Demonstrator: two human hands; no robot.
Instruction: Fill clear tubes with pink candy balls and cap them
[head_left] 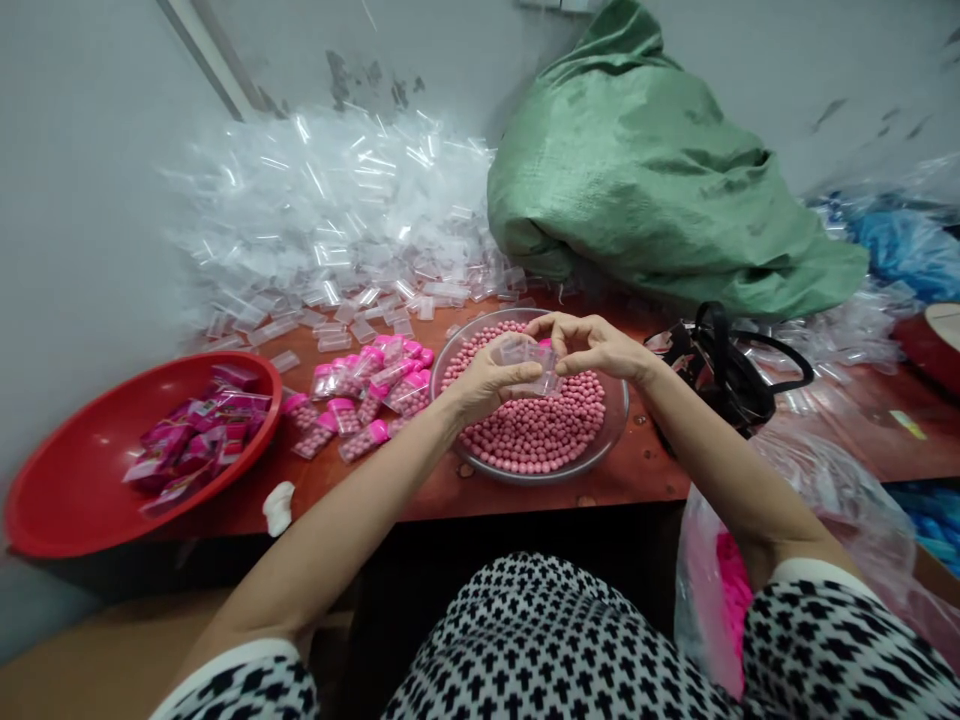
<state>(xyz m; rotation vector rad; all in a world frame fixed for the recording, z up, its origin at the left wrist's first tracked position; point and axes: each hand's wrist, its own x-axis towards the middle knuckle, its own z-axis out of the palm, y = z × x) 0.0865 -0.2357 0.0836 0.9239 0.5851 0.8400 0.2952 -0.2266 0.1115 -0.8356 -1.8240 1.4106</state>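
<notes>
Both my hands meet over a round clear bowl (616, 420) full of pink candy balls (536, 430). My left hand (484, 385) and my right hand (592, 345) pinch a small clear plastic box (529, 358) between their fingers, just above the candies. To the left of the bowl lies a heap of small clear boxes filled with pink candies (360, 395) on the red-brown table (645, 465).
A red basin (67, 470) with pink packets stands at the left. A big pile of empty clear boxes (337, 220) and a green sack (660, 180) lie against the wall. A black strap (727, 370) rests to the right, and a clear bag with pink contents (720, 590) hangs by my right arm.
</notes>
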